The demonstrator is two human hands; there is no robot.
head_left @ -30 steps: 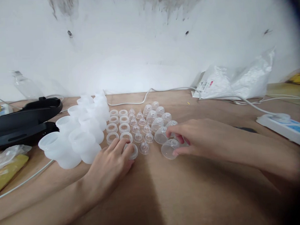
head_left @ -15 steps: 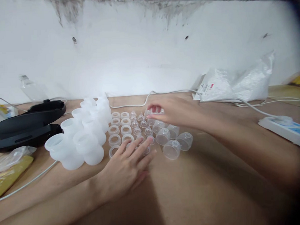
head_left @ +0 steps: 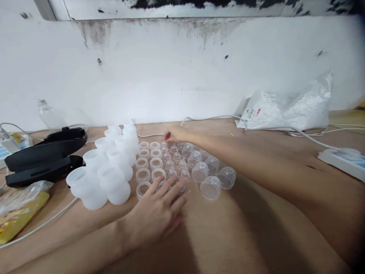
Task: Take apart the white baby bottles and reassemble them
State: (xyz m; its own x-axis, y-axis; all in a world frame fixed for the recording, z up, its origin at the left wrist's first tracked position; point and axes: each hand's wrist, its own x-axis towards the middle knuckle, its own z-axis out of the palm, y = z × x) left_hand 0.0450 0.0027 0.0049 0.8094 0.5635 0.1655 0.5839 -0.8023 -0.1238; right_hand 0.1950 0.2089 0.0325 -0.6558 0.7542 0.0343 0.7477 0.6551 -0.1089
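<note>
My left hand (head_left: pixel 162 205) lies palm down with fingers spread, over the near end of the rows of clear bottle nipples (head_left: pixel 182 165) and the nearest white collar rings (head_left: pixel 142 175). My right hand (head_left: pixel 175 134) reaches across the clear domed caps (head_left: pixel 210 188) to the far end of the nipple rows. Its fingers are curled together close to the farthest nipples; whatever is between the fingertips is too small to make out. Left of the rings, white wide-necked bottles (head_left: pixel 118 185) stand upright in rows.
At left lie a black case (head_left: pixel 45 153), a yellow packet (head_left: pixel 22 210) and a power strip (head_left: pixel 12 149), with a clear bottle (head_left: pixel 46 113) behind. White plastic bags (head_left: pixel 289 109) rest by the wall, another power strip (head_left: pixel 348 163) at right. A white cable (head_left: pixel 211 117) runs along the back.
My right hand has moved left, from over the far caps to the far end of the nipple rows. My left hand stays nearly in place. The view has tilted slightly upward.
</note>
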